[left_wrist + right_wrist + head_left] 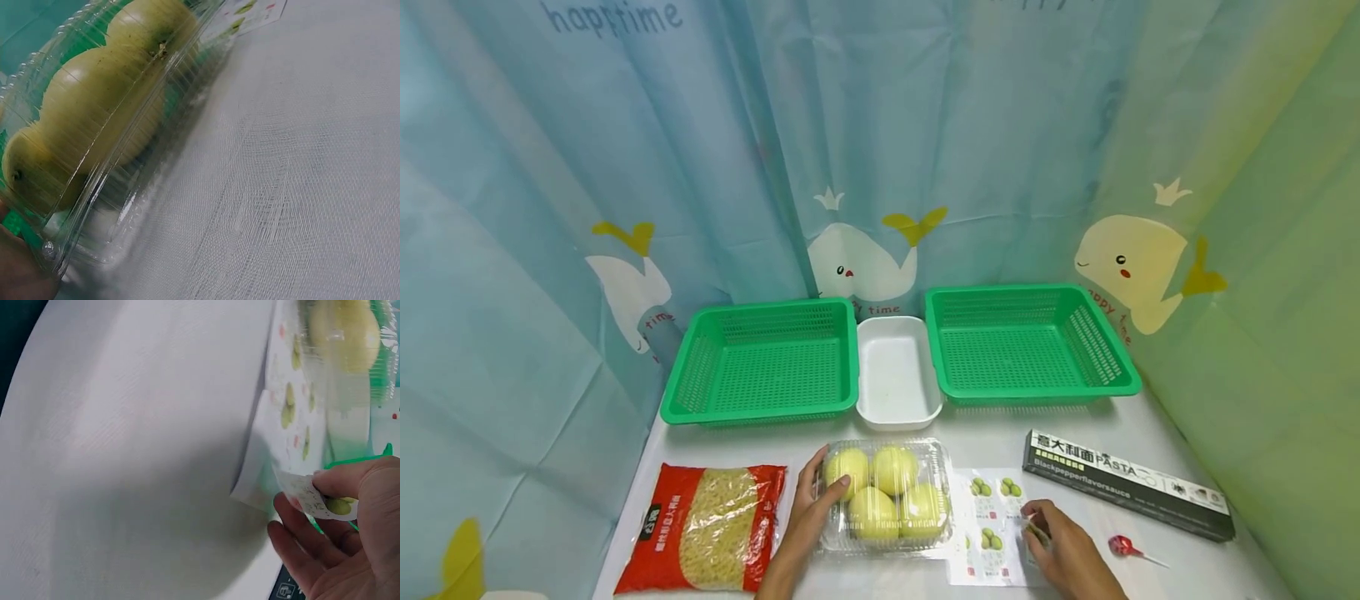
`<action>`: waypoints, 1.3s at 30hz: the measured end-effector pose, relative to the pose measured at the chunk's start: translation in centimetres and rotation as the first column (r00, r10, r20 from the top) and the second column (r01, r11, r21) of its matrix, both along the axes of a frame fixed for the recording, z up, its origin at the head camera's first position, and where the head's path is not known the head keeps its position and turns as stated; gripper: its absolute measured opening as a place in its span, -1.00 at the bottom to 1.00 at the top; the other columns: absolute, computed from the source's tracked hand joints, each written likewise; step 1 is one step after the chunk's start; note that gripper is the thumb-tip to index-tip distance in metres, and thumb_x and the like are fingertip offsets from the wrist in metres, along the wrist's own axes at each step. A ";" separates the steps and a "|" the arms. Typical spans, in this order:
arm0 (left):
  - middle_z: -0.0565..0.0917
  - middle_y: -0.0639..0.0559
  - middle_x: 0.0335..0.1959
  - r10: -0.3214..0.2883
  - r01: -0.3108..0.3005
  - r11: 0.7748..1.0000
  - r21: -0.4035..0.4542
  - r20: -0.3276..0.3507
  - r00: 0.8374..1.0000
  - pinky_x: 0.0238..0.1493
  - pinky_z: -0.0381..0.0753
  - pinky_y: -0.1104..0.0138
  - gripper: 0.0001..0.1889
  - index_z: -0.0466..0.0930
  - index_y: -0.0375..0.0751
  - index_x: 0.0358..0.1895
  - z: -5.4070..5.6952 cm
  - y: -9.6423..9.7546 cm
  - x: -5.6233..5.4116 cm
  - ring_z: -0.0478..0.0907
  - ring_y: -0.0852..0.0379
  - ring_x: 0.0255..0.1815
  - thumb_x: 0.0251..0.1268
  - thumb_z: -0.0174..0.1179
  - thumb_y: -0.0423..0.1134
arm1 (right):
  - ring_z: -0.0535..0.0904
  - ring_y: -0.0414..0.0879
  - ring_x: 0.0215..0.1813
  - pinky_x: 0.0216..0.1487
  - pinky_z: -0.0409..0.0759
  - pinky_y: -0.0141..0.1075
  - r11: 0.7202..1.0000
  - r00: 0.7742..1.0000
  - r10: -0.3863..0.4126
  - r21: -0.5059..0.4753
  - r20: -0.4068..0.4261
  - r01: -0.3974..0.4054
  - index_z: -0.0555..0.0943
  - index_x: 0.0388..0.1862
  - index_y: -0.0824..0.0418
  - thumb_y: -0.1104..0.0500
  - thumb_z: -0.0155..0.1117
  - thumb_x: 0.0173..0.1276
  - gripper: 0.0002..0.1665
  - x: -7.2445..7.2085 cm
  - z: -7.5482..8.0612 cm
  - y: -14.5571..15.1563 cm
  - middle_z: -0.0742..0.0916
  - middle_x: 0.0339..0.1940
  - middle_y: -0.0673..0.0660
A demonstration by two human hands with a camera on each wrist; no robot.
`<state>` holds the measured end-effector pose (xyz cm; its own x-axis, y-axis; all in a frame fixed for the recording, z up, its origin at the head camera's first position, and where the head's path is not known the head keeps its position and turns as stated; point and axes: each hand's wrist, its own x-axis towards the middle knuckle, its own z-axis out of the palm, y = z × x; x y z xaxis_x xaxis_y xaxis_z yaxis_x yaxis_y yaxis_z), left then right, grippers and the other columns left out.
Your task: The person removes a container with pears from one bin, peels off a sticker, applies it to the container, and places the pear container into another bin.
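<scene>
A clear plastic clamshell box (887,497) with several round yellow-green fruits (94,100) inside sits on the white cloth. My left hand (808,517) grips its left side, thumb over the lid and fingers along the edge. Right of the box lies a white sheet of stickers (988,562) printed with green fruits. At the sheet's right edge my right hand (1063,546) pinches a sticker (312,497) between thumb and forefinger. That sticker is lifted and curled, and its fruit print shows. The other right fingers are loosely bent below it in the right wrist view.
Two green baskets (758,412) (1037,390) stand at the back with a white tray (898,408) between them. A red pasta bag (703,529) lies at left. At right are a black pasta box (1127,483) and a red lollipop (1122,546). Curtains (880,150) surround the table.
</scene>
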<state>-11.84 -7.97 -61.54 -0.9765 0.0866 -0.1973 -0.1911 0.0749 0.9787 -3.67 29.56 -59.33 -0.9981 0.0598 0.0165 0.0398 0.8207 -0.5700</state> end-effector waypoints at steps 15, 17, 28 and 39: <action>-0.02 -0.36 0.71 -0.013 0.012 1.000 0.012 0.015 1.000 0.45 0.14 -0.54 -0.14 0.10 0.03 0.70 0.2 0.1 0.0 -0.01 -0.65 0.61 0.47 0.30 0.11 | 0.65 -0.31 -0.10 -0.12 0.68 -0.32 0.940 0.957 -0.033 -0.335 -0.289 -0.069 0.76 -0.13 0.08 0.32 0.53 0.34 -0.80 -4.0 4.6 -7.9 0.81 -0.19 -0.15; -0.02 -0.34 0.71 -0.010 0.010 1.000 0.020 0.024 1.000 0.46 0.13 -0.54 -0.13 0.11 0.06 0.70 0.1 0.2 -0.1 0.00 -0.62 0.62 0.46 0.30 0.12 | 0.65 -0.29 -0.08 -0.06 0.69 -0.28 0.929 0.956 0.015 -0.349 -0.293 -0.122 0.76 -0.10 0.08 0.32 0.53 0.35 -0.79 -4.9 4.9 -9.2 0.81 -0.15 -0.16; -0.03 -0.35 0.71 -0.003 0.002 1.000 0.028 0.021 1.000 0.49 0.12 -0.51 -0.14 0.13 0.07 0.70 0.2 0.0 0.0 0.00 -0.62 0.62 0.44 0.32 0.13 | 0.65 -0.23 -0.05 0.05 0.73 -0.12 0.885 0.914 0.198 -0.336 -0.354 -0.322 0.73 -0.01 0.04 0.33 0.51 0.37 -0.71 -7.7 4.8 -14.1 0.75 -0.10 -0.20; -0.03 -0.32 0.72 0.005 -0.006 0.999 0.032 0.032 0.999 0.52 0.05 -0.50 -0.12 0.13 0.05 0.70 0.3 0.1 0.0 -0.06 -0.58 0.65 0.43 0.33 0.13 | 0.63 -0.21 -0.06 0.02 0.67 -0.14 0.880 0.875 0.306 -0.239 -0.376 -0.411 0.74 -0.01 0.05 0.30 0.53 0.36 -0.72 -8.5 3.8 -15.7 0.79 -0.10 -0.15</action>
<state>-11.79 -7.88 -61.24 -0.9701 0.0884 -0.2260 -0.2230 0.0426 0.9739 -12.22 13.81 -55.50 -0.8934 -0.2471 0.3753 -0.4489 0.5268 -0.7217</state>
